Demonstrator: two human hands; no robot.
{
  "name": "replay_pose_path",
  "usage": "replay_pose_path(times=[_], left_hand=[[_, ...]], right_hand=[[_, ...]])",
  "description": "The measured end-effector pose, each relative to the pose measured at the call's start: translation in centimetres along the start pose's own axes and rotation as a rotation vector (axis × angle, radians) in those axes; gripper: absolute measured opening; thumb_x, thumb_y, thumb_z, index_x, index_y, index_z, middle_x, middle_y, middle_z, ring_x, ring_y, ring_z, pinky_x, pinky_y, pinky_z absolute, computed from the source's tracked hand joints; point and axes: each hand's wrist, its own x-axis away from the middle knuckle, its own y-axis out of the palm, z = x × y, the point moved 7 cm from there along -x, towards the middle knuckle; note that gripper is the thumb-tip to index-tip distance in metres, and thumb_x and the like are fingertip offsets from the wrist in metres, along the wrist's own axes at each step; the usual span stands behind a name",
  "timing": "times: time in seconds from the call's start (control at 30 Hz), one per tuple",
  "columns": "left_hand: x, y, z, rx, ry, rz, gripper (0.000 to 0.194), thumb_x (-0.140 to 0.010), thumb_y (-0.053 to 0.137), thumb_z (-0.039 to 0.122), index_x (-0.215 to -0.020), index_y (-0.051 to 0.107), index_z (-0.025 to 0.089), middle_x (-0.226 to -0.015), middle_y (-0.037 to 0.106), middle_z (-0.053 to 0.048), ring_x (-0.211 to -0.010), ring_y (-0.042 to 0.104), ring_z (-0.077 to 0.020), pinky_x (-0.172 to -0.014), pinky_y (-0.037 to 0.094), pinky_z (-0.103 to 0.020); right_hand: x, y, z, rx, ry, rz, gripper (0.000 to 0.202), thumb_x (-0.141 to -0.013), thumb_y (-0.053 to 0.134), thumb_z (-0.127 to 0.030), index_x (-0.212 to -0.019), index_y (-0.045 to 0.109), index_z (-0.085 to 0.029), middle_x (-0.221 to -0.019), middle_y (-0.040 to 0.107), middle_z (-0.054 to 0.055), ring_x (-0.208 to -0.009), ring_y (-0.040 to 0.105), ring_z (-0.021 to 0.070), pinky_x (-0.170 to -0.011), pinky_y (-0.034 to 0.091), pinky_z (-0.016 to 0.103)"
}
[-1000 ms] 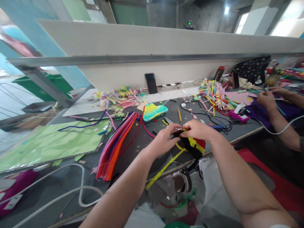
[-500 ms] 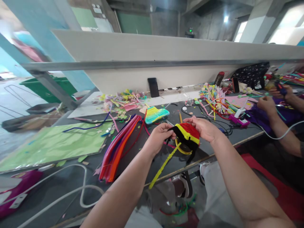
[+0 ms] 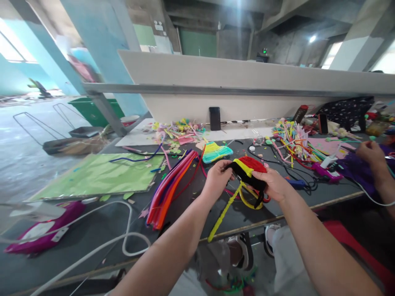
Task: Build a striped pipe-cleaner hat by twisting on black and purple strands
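Between my hands, above the table's front part, is a piece of red, yellow and black pipe cleaners (image 3: pixel 243 167) laid side by side in bands. My left hand (image 3: pixel 218 179) pinches its black left end. My right hand (image 3: pixel 274 183) grips the right side, thumb on top across the black band and fingers hidden beneath. A twisted yellow pipe cleaner (image 3: pixel 224 212) slants below the piece toward the table edge, and yellow and black loops hang under its right side. Just behind lies a yellow and turquoise piece (image 3: pixel 217 153). Left of my left hand is a bundle of pink, purple and orange pipe cleaners (image 3: pixel 173 189).
A phone (image 3: pixel 214 119) leans against the back board. Pipe cleaner scraps (image 3: pixel 182 130) lie near it. A green sheet (image 3: pixel 98 174) and a magenta power strip (image 3: pixel 46 230) with a white cable are at left. A co-worker's hand (image 3: pixel 372 153) is at far right.
The view has turned left, so everything sits further right. My right thumb has come over the front of the piece, onto its black band. My left hand keeps its pinch.
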Motion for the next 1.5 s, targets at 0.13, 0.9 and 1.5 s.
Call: replay_pose_path(times=[0.13,0.9,1.5], left_hand=[[0.3,-0.1,0.4,-0.217,0.071,0.038,0.020,-0.080,0.048,0.020,-0.090,0.064,0.017,-0.063,0.061,0.002,-0.052,0.057,-0.0100,-0.055,0.044,-0.020],[0.6,0.2,1.7,-0.256,0.219,-0.064,0.035,-0.079,0.043,0.014,-0.109,0.062,0.018,-0.078,0.063,-0.002,-0.052,0.054,-0.0092,-0.055,0.044,-0.021],[0.9,1.0,2.2,0.150,-0.008,-0.208,0.038,-0.079,0.058,0.030,-0.113,0.062,0.013,-0.078,0.066,-0.003,-0.059,0.059,-0.0119,-0.060,0.047,-0.024]], right_hand=[[0.1,0.1,-0.1,0.023,-0.010,0.013,0.036,-0.067,0.075,-0.024,-0.102,0.066,-0.021,-0.100,0.071,0.007,-0.084,0.068,0.0241,-0.065,0.057,0.036],[0.9,0.2,-0.3,0.039,0.024,0.019,0.036,-0.069,0.074,-0.025,-0.103,0.066,-0.021,-0.106,0.070,0.007,-0.085,0.067,0.0229,-0.068,0.057,0.037],[1.4,0.7,-1.2,0.022,-0.016,-0.104,0.045,-0.069,0.075,-0.024,-0.112,0.063,-0.023,-0.111,0.068,0.006,-0.093,0.065,0.0240,-0.078,0.055,0.041]])
